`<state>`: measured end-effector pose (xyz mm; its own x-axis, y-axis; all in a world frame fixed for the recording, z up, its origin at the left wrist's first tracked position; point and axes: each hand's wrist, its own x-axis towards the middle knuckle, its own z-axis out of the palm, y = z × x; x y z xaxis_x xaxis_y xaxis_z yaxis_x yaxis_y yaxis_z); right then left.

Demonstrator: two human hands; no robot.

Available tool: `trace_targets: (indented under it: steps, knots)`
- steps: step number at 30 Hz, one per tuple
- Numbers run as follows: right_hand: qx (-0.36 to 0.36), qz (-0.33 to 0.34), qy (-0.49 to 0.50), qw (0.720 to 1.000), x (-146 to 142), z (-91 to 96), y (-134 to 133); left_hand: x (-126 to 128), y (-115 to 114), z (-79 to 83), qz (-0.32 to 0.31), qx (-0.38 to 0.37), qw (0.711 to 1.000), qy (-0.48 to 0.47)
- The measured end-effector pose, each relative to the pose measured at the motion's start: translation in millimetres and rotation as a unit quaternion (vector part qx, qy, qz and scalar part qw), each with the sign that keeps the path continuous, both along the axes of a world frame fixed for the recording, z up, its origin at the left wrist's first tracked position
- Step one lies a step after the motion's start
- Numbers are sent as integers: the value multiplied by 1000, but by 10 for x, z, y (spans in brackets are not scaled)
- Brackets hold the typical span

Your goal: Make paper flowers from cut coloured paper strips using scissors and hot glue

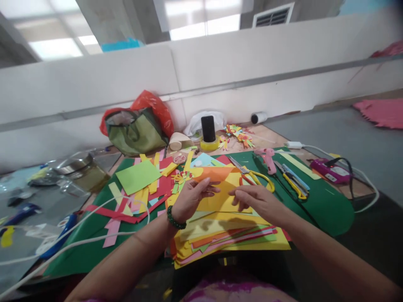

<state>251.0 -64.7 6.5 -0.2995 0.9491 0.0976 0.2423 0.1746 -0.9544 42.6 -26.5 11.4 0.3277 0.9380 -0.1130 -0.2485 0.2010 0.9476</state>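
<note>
My left hand (192, 199), with a green bead bracelet at the wrist, hovers over stacked coloured paper, its thumb and fingers parted. Facing it across a small gap, my right hand (256, 200) has its fingers loosely bent and apart. No object shows in either hand. Beneath and just behind them lie an orange paper sheet (217, 172) and yellow-orange sheets (209, 204). Nearer my body is a layered pile of paper strips and sheets (233, 239). Scissors with yellow handles (261, 178) lie beyond my right hand. A fringed paper piece (181, 179) rests beyond my left.
Left of the pile are a lime-green sheet (138, 177) and red strips (116, 214). On the right lie a pink glue gun (267, 159), a yellow cutter (294, 184) and a purple power block (332, 170). A phone (208, 128) stands in a tape roll (210, 145). White cables (78, 240) cross the left side.
</note>
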Motion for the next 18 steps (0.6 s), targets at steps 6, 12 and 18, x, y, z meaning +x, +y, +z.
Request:
trace_targets:
  steps: [6,12,18]
  knots:
    - [-94,-77,243,962,-260,-112,321,95,30,-150,-1,-16,1000,-22]
    - [-95,-77,208,971,-327,-244,346,57,75,-267,20,-17,999,-45]
    - [-144,-76,241,957,-354,-268,379,19,106,-310,70,-72,995,-13]
